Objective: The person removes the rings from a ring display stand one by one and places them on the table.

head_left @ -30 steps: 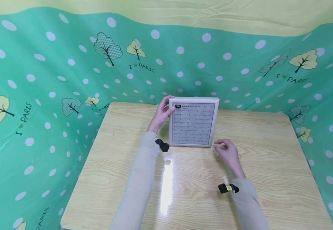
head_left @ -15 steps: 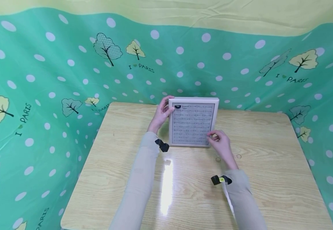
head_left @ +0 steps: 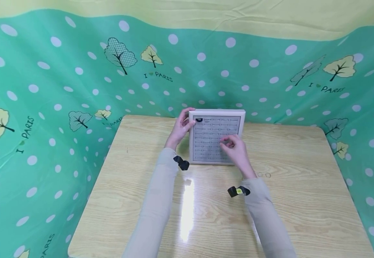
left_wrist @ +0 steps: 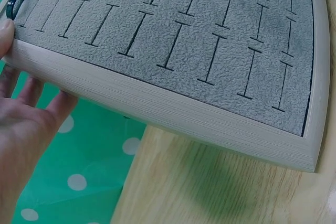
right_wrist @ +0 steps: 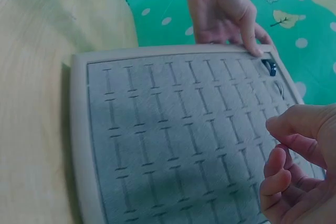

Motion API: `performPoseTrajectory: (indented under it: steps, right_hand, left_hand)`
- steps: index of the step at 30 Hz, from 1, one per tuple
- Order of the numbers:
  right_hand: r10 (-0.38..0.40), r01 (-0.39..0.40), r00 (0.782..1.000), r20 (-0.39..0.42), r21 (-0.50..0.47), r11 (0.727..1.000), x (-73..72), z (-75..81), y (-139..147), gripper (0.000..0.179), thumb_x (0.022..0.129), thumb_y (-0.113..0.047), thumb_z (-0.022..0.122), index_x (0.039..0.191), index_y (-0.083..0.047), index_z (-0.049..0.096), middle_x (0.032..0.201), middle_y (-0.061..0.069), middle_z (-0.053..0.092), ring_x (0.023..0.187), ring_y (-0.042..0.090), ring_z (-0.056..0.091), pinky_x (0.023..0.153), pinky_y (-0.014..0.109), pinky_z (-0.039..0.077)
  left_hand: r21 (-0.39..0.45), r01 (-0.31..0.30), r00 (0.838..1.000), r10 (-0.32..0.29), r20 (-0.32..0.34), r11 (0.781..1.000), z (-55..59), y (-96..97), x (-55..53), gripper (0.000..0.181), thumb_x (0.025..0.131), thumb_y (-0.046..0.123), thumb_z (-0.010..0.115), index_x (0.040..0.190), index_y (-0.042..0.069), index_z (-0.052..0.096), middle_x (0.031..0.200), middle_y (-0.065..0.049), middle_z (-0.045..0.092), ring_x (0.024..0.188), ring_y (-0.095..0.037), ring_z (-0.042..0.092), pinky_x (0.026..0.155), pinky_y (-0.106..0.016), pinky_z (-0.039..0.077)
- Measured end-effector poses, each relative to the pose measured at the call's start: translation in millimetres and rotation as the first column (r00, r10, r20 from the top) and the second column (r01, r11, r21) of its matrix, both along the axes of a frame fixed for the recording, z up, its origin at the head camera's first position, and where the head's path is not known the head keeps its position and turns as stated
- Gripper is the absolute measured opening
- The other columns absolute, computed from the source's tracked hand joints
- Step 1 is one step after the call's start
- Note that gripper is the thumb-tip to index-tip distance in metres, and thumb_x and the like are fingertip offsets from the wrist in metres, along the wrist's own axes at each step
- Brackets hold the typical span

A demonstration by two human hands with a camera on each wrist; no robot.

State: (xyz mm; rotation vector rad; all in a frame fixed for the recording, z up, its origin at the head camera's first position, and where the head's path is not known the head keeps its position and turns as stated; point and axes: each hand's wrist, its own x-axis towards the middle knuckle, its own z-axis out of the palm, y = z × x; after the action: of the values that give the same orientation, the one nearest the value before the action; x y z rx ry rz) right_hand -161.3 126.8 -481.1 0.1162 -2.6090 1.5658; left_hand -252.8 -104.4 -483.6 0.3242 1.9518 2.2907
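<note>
My left hand [head_left: 179, 129] grips the upper left side of a ring display tray [left_wrist: 157, 106], thumb on the front and fingers behind the frame. The tray stands tilted back, its grey padded face cut with rows of slots. A black ring [right_wrist: 270, 67] sits in the top corner slot near the left thumb. Beside it a thin silver ring [right_wrist: 280, 89] fills another slot. My right hand [head_left: 235, 148] is in front of the tray's right half. Its thumb and forefinger pinch what looks like a thin ring, mostly hidden by the fingertips.
Thin rings [head_left: 268, 175] lie on the wooden table [head_left: 303, 200], right of the tray and close to my right sleeve. A green dotted curtain [head_left: 161, 93] hangs just behind the table's back edge and along its sides.
My right hand has risen from the table by the tray's lower right corner, moving up and left to the front of the slots. The left hand and the tray stay put.
</note>
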Motion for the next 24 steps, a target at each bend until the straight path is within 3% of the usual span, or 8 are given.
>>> performPoseTrajectory:
  steps: [9, 19, 24]
  right_hand:
    - [0.011, -0.012, 0.999, -0.044, -0.022, 1.000, -18.6, 15.8, -13.1, 0.016, 0.084, 0.000, 0.067, 0.100, 0.001, 0.068, 0.107, 0.012, 0.051, 0.080, 0.021, 0.052, 0.069, 0.028, 0.046]
    - [0.030, -0.029, 0.991, -0.129, 0.008, 1.000, -35.1, 25.5, -27.2, 0.029, 0.086, -0.002, 0.068, 0.114, -0.003, 0.067, 0.107, 0.011, 0.055, 0.080, 0.020, 0.053, 0.069, 0.028, 0.046]
    - [-0.003, 0.003, 0.984, -0.177, -0.002, 1.000, -42.5, 28.2, -36.7, 0.029, 0.086, -0.001, 0.068, 0.114, -0.002, 0.068, 0.102, 0.012, 0.053, 0.075, 0.019, 0.052, 0.065, 0.026, 0.043]
  left_hand:
    - [-0.013, -0.002, 1.000, 0.002, 0.003, 1.000, 1.4, -0.5, 0.7, 0.051, 0.092, -0.007, 0.055, 0.137, 0.013, 0.044, 0.132, -0.016, 0.049, 0.118, -0.031, 0.054, 0.089, -0.047, 0.051]
    - [-0.012, -0.005, 1.000, 0.005, 0.007, 1.000, 0.8, -0.4, 0.3, 0.051, 0.092, -0.008, 0.054, 0.137, 0.014, 0.045, 0.132, -0.016, 0.049, 0.118, -0.031, 0.054, 0.089, -0.047, 0.051]
    - [-0.021, 0.003, 1.000, -0.002, 0.002, 1.000, 0.9, -1.4, -0.6, 0.050, 0.092, -0.007, 0.054, 0.137, 0.013, 0.044, 0.132, -0.016, 0.048, 0.118, -0.031, 0.054, 0.088, -0.047, 0.051]
